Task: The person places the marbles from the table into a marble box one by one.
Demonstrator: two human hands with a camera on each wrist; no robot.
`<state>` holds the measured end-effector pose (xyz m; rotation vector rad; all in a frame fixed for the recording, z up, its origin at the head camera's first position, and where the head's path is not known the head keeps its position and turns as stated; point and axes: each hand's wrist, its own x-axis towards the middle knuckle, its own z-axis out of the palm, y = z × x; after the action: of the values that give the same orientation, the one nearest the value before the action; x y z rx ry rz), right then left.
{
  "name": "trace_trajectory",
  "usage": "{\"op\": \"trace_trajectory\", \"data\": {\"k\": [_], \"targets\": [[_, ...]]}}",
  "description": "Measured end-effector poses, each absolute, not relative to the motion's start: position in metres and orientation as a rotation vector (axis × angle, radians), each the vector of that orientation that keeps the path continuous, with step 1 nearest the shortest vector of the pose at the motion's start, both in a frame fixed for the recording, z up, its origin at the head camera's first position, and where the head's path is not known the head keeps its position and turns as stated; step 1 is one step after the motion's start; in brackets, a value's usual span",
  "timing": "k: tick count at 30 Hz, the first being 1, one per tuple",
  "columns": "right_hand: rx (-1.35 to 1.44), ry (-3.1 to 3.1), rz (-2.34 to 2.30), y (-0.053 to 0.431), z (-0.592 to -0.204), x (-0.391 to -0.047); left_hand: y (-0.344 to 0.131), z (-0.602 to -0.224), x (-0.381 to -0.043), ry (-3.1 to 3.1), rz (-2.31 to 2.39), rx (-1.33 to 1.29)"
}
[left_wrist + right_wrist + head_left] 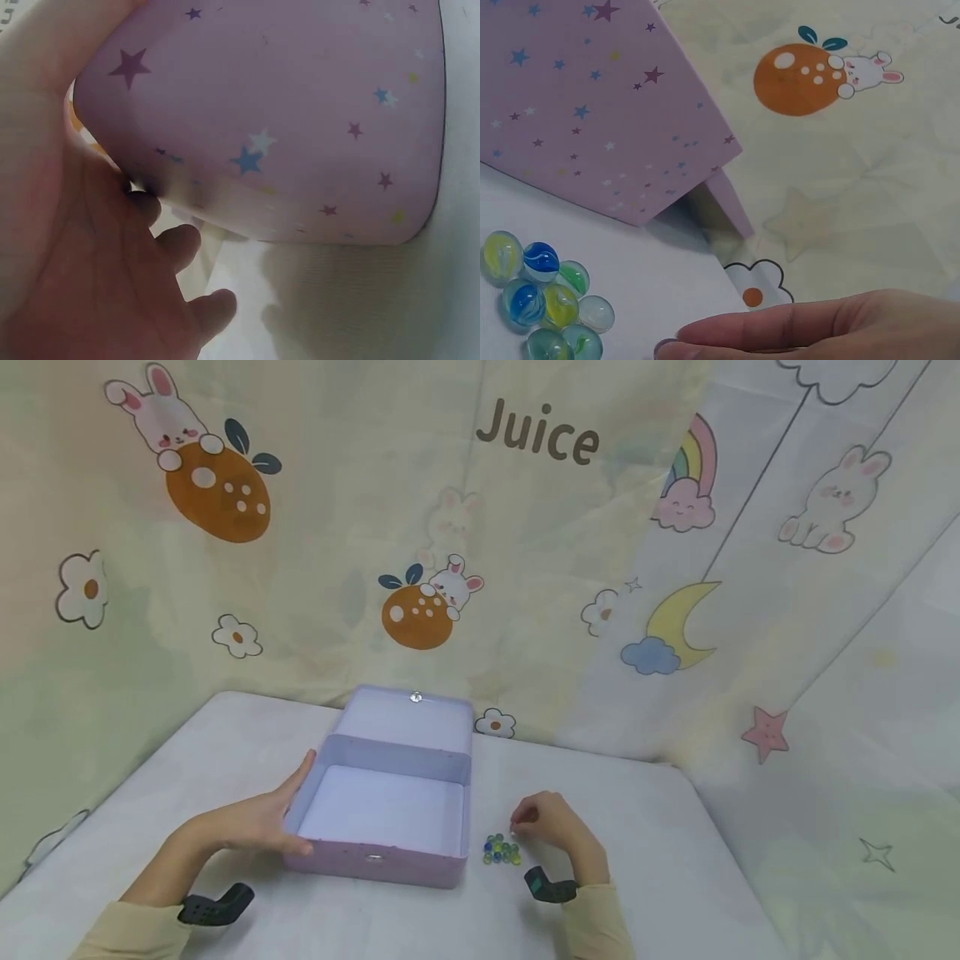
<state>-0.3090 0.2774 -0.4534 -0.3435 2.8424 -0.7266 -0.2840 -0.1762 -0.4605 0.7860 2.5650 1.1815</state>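
Observation:
A lilac box [375, 862] with a hinged lid [405, 717] standing raised at its back sits on the white table, its inside bare. Small stars pattern its outer wall [300, 97] in the left wrist view. My left hand [258, 822] holds the box at its left side, thumb by the front corner. To the right of the box, my right hand [553, 822] pinches a glass marble [664, 347], mostly hidden by the fingertips. Just left of that hand lies a cluster of several glass marbles [501, 849], clear with yellow, blue and green swirls.
The white tabletop [660, 860] reaches to a printed cloth backdrop [330, 568] with rabbits, oranges and flowers. A thin cord or wire [56, 835] shows at the far left edge. Dark wrist-worn devices [217, 906] sit below both hands.

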Motion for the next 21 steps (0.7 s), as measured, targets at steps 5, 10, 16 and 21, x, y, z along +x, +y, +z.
{"op": "trace_trajectory", "data": {"k": [5, 10, 16, 21], "targets": [[-0.310, 2.860, -0.744, 0.274, -0.454, -0.309, -0.176, -0.465, -0.284, 2.569, 1.186, 0.757], [-0.349, 2.856, -0.800, 0.271, -0.455, -0.309, -0.177, -0.465, -0.285, 2.558, 1.211, 0.733], [-0.350, 2.853, -0.833, 0.266, -0.454, -0.310, -0.179, -0.465, -0.284, 2.547, 1.231, 0.732], [-0.351, 2.866, -0.863, 0.265, -0.451, -0.310, -0.177, -0.466, -0.286, 2.540, 1.240, 0.748]]}}
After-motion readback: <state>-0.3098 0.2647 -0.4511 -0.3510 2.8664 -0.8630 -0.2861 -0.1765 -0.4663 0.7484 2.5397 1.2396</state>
